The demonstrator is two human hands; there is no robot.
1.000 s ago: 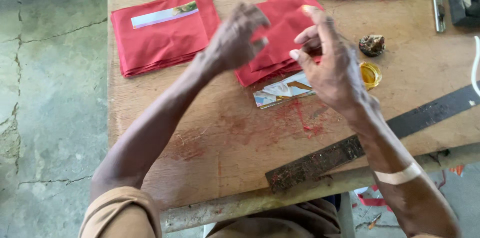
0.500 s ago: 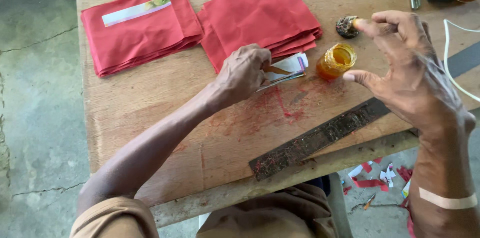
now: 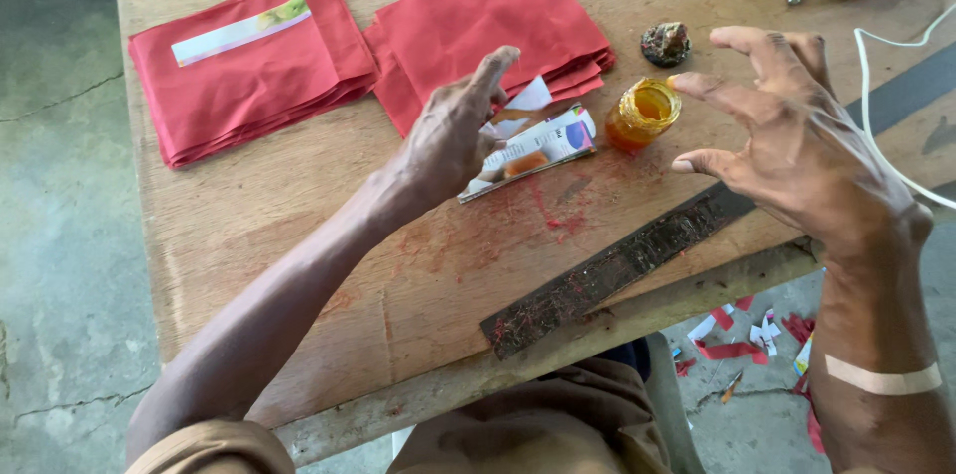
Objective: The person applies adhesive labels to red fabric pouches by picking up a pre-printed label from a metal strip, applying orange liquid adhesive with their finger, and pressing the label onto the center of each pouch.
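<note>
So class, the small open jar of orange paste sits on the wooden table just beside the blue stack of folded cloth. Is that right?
Not quite. In the head view the stack of folded cloth is red, not blue. The rest holds: the small open jar of orange paste sits on the wooden table just beside it.

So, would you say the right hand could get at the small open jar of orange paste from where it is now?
Probably yes: the right hand hangs spread open and empty beside the jar, its fingertips close to the rim, with nothing between them.

Tan sleeves, right forearm (image 3: 881, 374) w/ bandage strip
</note>
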